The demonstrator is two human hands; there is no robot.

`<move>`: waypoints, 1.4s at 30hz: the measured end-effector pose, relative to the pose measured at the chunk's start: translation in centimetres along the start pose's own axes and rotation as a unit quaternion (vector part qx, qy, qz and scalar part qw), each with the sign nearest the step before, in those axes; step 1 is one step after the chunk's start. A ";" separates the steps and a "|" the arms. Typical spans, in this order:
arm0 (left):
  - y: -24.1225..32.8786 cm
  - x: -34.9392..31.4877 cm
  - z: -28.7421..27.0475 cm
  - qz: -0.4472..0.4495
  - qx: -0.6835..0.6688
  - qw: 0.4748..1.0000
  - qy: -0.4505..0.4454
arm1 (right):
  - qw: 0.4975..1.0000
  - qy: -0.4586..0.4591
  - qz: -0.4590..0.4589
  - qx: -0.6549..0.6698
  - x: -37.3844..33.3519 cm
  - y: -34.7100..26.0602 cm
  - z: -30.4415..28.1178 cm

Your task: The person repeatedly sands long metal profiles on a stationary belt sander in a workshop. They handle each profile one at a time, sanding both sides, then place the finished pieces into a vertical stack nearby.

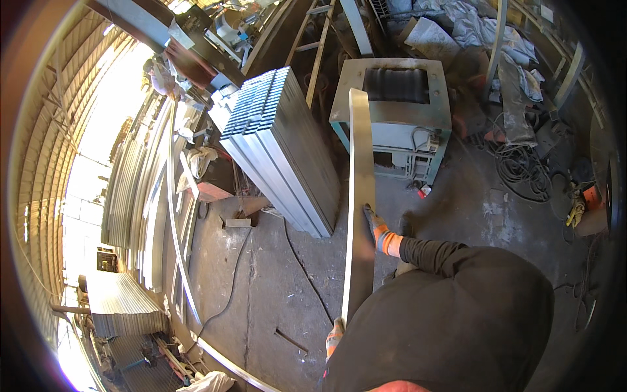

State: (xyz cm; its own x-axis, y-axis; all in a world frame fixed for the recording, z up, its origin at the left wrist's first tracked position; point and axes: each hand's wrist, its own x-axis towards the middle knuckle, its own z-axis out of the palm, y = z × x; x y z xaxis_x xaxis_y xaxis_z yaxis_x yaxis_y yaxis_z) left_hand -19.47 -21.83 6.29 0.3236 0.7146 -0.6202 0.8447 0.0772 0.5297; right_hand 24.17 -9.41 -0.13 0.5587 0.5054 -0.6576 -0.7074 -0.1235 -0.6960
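Note:
A long, flat-faced metal profile (360, 189) stretches away from my body across the middle of the view, its face bright along the left side. My right hand (380, 232), in a grey and orange work glove, grips the profile's right edge about halfway along. Near the profile's close end, my left hand (334, 336) is closed on its left edge in a similar glove; part of that hand is hidden behind my dark sleeve and torso. Left of the profile stands a tall stack of similar silver metal profiles (281, 163), apart from it.
A pale green machine cabinet (398, 117) stands just beyond the profile. Black cables (519, 170) lie coiled at right, and a thin cable (304, 261) crosses the floor. Long metal sheets (134, 189) are piled at left. Another person (160, 77) is at the far left.

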 end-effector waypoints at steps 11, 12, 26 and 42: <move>19.4 10.9 -0.4 0.110 -0.004 0.994 0.013 | 0.916 0.111 -0.351 -0.158 14.7 -12.4 -4.3; 21.2 12.3 0.1 0.111 -0.029 0.993 -0.002 | 0.910 0.130 -0.347 -0.185 15.8 -14.4 -4.9; 51.2 40.0 10.5 0.136 -0.079 0.986 -0.062 | 0.508 0.251 -0.298 -0.768 45.2 -44.1 -5.3; 53.4 44.0 10.2 0.124 -0.047 0.986 -0.097 | 0.557 0.230 -0.330 -0.727 46.2 -46.6 -6.9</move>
State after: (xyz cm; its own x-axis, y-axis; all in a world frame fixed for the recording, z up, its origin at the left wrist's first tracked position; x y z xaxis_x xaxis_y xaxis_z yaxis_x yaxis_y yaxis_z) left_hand 44.24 6.62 1.34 0.5994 0.5730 -0.5590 0.6889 -0.0136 0.7247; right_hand 85.91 13.85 -0.07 0.7771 0.6201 0.1079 0.6292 -0.7697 -0.1083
